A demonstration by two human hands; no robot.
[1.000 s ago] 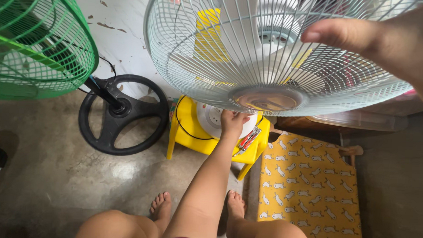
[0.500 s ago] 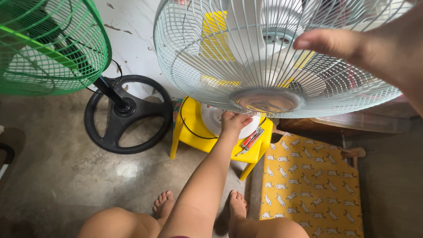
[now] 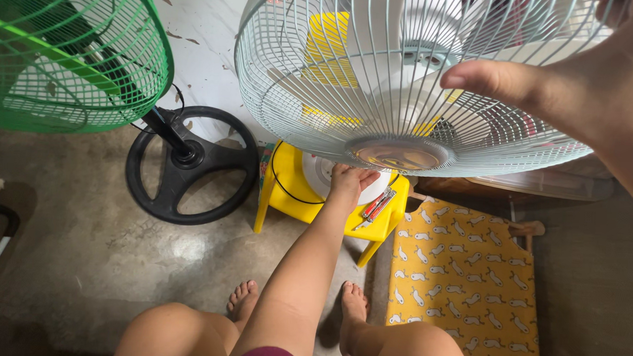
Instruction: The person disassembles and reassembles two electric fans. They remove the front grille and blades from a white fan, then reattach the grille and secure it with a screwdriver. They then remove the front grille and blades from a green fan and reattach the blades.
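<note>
A pale wire fan grille (image 3: pixel 334 73) with a shiny round centre cap (image 3: pixel 399 153) fills the top of the view, with white blades behind it. My right hand (image 3: pixel 565 88) grips its right edge, thumb laid over the front wires. My left hand (image 3: pixel 349 183) reaches under the grille's lowest point, above a white round fan base (image 3: pixel 318 172) on a yellow plastic stool (image 3: pixel 277 198). Its fingertips are tucked under the grille's rim, so their hold is hidden. Red-handled pliers (image 3: pixel 376 205) lie on the stool just right of that hand.
A green fan grille (image 3: pixel 68 50) stands at the left on a black ring-shaped base (image 3: pixel 183 166). A yellow patterned mat (image 3: pixel 467 274) lies at the right on the concrete floor. My bare knees and feet are at the bottom. A black cable (image 3: pixel 274 180) loops over the stool.
The grille has shifted slightly up and to the right in view. My left hand has turned a little under the rim, its thumb now spread. My right hand keeps its hold.
</note>
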